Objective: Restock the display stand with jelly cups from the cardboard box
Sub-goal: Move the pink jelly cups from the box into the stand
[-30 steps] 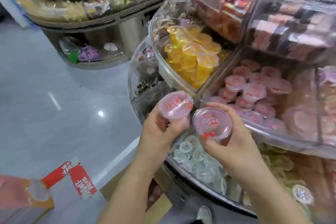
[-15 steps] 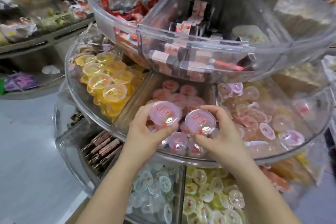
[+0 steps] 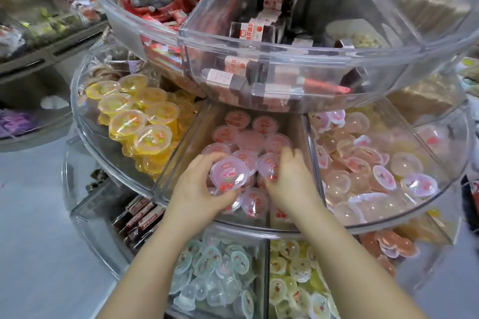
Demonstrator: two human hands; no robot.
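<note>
- Head view: left hand [image 3: 197,189] fingers curl round a pink jelly cup [image 3: 229,172], foil lid facing up, over the display stand [image 3: 259,230] middle compartment's front edge.
- Right hand [image 3: 290,179] fingers curl over another pink cup [image 3: 268,164], mostly hidden.

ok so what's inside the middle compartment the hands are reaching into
Pink jelly cups, lids mostly up, several layers deep. The left hand holds one pink cup above them; the right hand rests on another. Cups beneath the hands and lower layers are hidden.
</note>
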